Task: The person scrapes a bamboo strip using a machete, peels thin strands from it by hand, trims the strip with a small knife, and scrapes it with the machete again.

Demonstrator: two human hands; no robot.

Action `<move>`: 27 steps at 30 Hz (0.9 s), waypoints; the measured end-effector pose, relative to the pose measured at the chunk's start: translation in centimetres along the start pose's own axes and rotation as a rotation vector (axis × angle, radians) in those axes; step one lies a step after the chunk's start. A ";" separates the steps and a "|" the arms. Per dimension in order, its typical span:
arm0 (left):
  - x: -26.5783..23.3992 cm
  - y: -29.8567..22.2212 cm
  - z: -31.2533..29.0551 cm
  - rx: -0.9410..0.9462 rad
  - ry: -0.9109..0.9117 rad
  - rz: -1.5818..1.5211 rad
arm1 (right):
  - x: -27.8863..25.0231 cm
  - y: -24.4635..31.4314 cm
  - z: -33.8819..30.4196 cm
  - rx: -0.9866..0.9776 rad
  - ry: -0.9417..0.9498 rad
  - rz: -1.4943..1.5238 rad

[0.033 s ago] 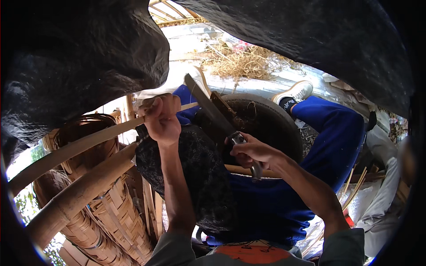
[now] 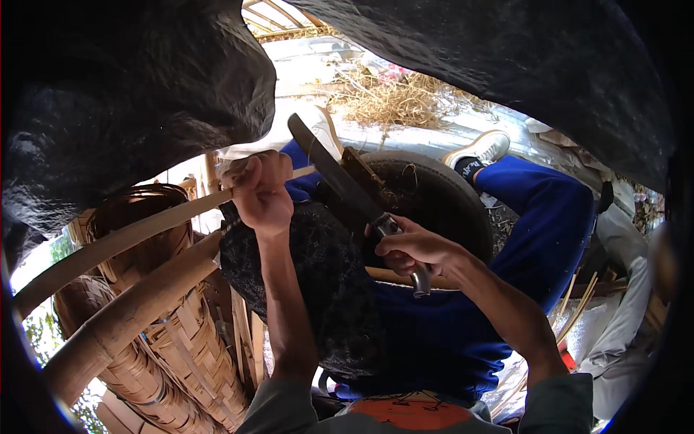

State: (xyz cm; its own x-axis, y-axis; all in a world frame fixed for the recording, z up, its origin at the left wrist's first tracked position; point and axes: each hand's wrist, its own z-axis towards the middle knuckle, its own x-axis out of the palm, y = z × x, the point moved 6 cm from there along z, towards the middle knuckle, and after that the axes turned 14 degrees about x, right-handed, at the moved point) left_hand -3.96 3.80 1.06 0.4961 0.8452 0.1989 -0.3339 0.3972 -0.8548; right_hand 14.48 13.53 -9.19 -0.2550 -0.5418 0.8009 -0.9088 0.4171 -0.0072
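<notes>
My left hand (image 2: pixel 262 192) is closed round a long bamboo strip (image 2: pixel 137 235), which runs from the far left edge through my fist. Its short end pokes out to the right of the fist, near the blade of a machete (image 2: pixel 336 177); whether they touch, I cannot tell. My right hand (image 2: pixel 410 246) grips the machete by its metal handle, the blade slanting up and left. A dark patterned cloth (image 2: pixel 311 289) covers my left thigh beneath the strip. Behind the blade lies a black tyre (image 2: pixel 441 188).
At the left, a thick bamboo pole (image 2: pixel 130 318) slopes past woven bamboo baskets (image 2: pixel 188 362). Black sheeting (image 2: pixel 130 79) hangs in the upper left and upper right. Dry straw (image 2: pixel 397 98) lies beyond the tyre. A bent leg in blue trousers (image 2: pixel 538 210) flanks the tyre on the right.
The machete has shifted slightly to the left, its tip now further left and a little higher. My left hand and the strip have barely moved.
</notes>
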 end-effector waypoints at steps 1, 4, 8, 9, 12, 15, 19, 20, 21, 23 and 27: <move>-0.4 0.3 0.1 -0.008 -0.058 -0.014 | -0.1 0.2 -0.1 -0.002 0.002 -0.001; 0.0 0.9 -0.3 0.013 -0.074 -0.052 | -0.4 0.6 0.0 0.008 0.019 0.055; -0.5 0.4 -0.2 0.013 -0.013 -0.030 | 0.5 0.0 0.0 0.007 0.010 0.075; -1.2 0.6 -0.3 -0.009 -0.031 -0.025 | 0.9 -0.1 -0.2 0.011 0.052 0.066; -1.1 1.8 -1.1 0.000 -0.198 -0.078 | 0.5 0.1 -0.1 0.016 0.008 0.047; -0.1 1.8 -0.8 -0.013 -0.061 -0.051 | -1.7 0.2 0.9 -0.006 -0.106 0.043; -0.8 1.2 -0.7 0.011 -0.069 -0.074 | -3.1 -0.6 1.0 -0.054 -0.254 -0.133; -1.0 0.9 -0.5 0.027 -0.113 -0.086 | -3.5 -0.5 0.6 -0.084 -0.365 -0.229; -0.7 0.2 -0.4 0.060 -0.085 -0.088 | -3.7 -0.3 -0.1 -0.114 -0.477 -0.326; -1.1 -1.3 -0.1 0.044 -0.116 -0.121 | -1.2 2.0 -2.3 -0.216 -0.503 -0.442; 0.0 -1.1 -0.4 -0.005 -0.130 -0.064 | 0.3 4.3 -5.1 -0.657 -0.600 -0.937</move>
State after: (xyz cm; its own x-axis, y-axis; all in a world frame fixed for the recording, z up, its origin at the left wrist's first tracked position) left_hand -3.23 3.24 1.85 0.4083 0.8573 0.3136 -0.3003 0.4506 -0.8407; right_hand 12.20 18.85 -5.97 0.1244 -0.9908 -0.0529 -0.5330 -0.1117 0.8387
